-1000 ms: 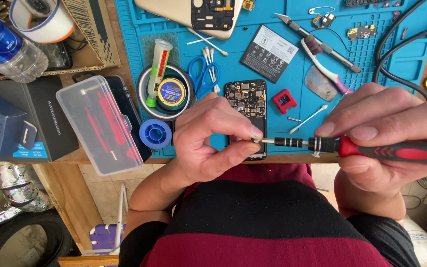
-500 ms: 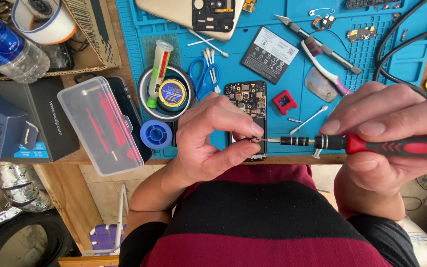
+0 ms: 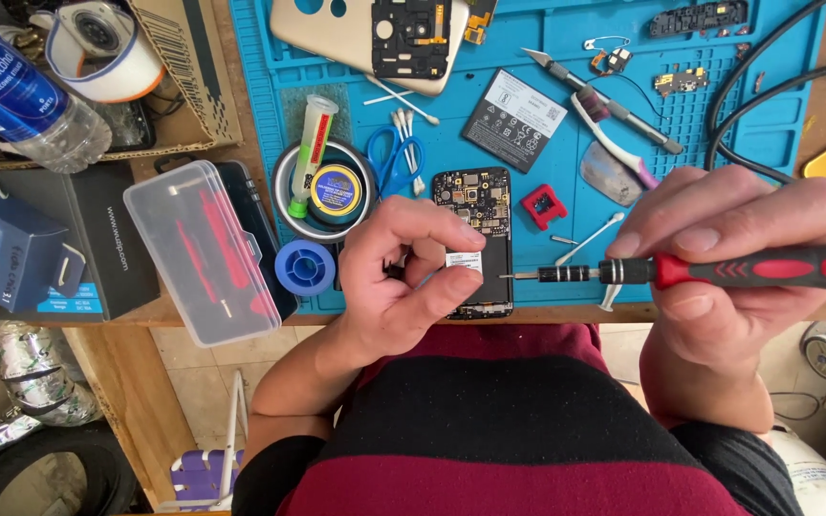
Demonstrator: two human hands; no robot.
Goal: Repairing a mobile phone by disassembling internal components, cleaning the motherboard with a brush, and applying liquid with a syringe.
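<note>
Directly below you, your left hand curls around a small silver-labelled part, pinching it between thumb and fingertips just above an opened phone board that lies on the blue work mat. Your right hand is clenched around the red and black handle of a precision screwdriver, held level so its thin tip points left toward the pinched part, seemingly to meet it squarely while the left hand steadies it. Both hands hover at the near edge of the table, right over your striped lap. Space on the mat is tight: a red square tool and a white swab lie just beyond the driver shaft, a grey phone battery and a toothbrush farther back, and blue scissors beside a round tin to the left. A blue spool sits just beside your left wrist, and a clear plastic case overhangs the table edge. Black cables loop at the far right. Open room lies mostly toward you, off the edge.
</note>
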